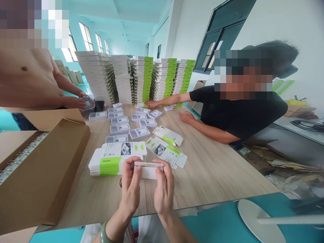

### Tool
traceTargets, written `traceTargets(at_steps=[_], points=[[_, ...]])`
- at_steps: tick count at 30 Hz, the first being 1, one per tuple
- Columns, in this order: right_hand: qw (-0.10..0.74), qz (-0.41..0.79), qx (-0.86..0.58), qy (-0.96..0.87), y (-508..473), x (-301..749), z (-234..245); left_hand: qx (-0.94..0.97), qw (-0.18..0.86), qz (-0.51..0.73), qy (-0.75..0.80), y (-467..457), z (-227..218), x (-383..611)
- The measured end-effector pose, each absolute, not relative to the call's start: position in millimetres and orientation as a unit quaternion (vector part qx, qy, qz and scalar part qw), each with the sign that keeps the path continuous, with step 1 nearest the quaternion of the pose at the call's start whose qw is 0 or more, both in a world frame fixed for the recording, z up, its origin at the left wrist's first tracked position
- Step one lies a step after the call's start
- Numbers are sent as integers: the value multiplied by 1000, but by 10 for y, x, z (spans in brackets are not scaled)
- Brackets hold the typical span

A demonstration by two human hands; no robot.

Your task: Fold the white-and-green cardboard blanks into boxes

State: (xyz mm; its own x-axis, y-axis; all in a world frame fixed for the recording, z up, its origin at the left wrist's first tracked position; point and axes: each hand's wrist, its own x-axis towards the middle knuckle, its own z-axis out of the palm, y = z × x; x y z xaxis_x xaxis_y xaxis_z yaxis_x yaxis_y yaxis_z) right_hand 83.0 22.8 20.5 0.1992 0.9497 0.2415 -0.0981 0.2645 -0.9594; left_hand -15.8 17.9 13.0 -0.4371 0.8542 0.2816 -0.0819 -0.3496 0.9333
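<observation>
1. Little room between the left hand (130, 189) and the right hand (164, 187): a white box (148, 170) in the way.
2. Wide room over the wood table (215, 172), right of the hands, out to the table edge.
3. Just left, a stack of green and white boxes (113, 162), then a big open cardboard box (43, 168), high like a wall.
4. Straight ahead, flat printed box sheets (167, 152), then rows of low gray trays (120, 128).
5. Farther on, another person's arm (210, 130) across the way, and tall box piles (141, 81) at the far end.
</observation>
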Motion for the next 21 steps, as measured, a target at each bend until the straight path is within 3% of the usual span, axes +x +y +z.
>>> traceTargets(at_steps=[11, 21], points=[[651, 434, -398, -479, 170, 764, 207, 426, 292, 693, 503, 161, 47, -146], [602, 550, -371, -444, 274, 775, 355, 375, 299, 690, 542, 220, 72, -127]])
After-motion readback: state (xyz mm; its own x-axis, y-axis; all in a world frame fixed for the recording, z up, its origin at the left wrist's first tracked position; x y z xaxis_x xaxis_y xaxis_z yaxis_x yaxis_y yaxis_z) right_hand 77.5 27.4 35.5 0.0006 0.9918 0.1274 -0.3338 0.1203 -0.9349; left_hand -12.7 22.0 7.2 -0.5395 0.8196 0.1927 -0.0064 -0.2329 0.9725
